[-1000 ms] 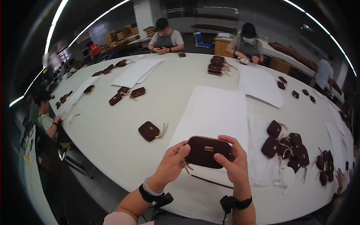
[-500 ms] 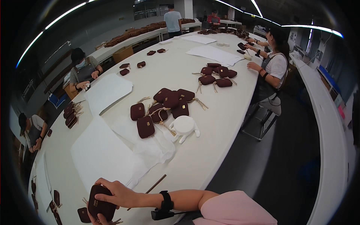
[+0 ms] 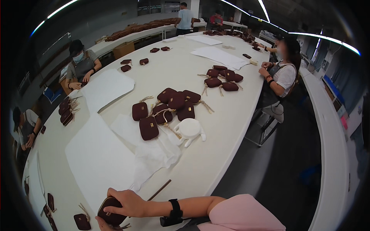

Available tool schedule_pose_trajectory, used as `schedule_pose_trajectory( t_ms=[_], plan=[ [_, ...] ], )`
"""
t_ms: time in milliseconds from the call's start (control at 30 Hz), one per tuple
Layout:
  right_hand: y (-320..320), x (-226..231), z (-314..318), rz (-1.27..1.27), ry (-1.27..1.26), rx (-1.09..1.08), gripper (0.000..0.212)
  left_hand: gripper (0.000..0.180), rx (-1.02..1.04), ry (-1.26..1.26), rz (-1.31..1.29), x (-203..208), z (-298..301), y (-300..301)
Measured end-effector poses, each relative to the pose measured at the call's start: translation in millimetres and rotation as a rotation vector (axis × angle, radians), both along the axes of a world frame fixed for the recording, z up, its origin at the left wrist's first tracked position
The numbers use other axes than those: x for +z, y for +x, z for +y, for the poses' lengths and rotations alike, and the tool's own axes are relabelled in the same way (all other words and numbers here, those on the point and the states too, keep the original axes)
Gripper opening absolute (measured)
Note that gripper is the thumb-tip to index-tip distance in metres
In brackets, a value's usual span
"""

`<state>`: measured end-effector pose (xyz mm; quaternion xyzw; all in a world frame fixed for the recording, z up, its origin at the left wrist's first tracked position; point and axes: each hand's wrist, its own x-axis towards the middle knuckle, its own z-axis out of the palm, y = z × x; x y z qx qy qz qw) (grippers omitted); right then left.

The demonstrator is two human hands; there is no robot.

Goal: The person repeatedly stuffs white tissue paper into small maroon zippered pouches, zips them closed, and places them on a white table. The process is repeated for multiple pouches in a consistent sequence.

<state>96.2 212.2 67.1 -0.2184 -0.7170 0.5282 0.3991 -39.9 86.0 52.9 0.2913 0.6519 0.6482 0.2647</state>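
Near the lower left edge of the view, a small dark maroon zip pouch [image 3: 111, 211] is held up just above the white table. My right hand [image 3: 129, 203], its arm coming in from the right with a pink sleeve and a black wrist strap, grips the pouch from above, thumb across its front. Only some fingers of my left hand [image 3: 103, 224] show, at the bottom edge, pressed to the pouch's lower corner; the rest is out of view. Another maroon pouch [image 3: 81, 221] with a beige cord lies beside them. A thin brown stick [image 3: 160, 189] rests by my right wrist.
A heap of maroon pouches [image 3: 169, 106] with beige cords sits mid-table, beside a white round object with stubby limbs [image 3: 190, 129] and crumpled white wrapping [image 3: 158, 154]. White sheets [image 3: 100, 154] cover the left. Co-workers sit along both sides; more pouches [image 3: 223, 79] lie farther off.
My hands and the pouch have shifted slightly right, and the pouch is tilted more. The view has moved a little. At the right, a co-worker's hands have drawn closer to their body.
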Motion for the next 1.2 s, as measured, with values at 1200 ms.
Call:
schedule_pose_trajectory(
  t_ms=[1200],
  plan=[
    [-0.4,42.2,-14.2,0.060,-0.613,0.407,0.049,0.052,-0.315,0.179,-0.609,54.2,-43.6,-9.0]
  ],
)
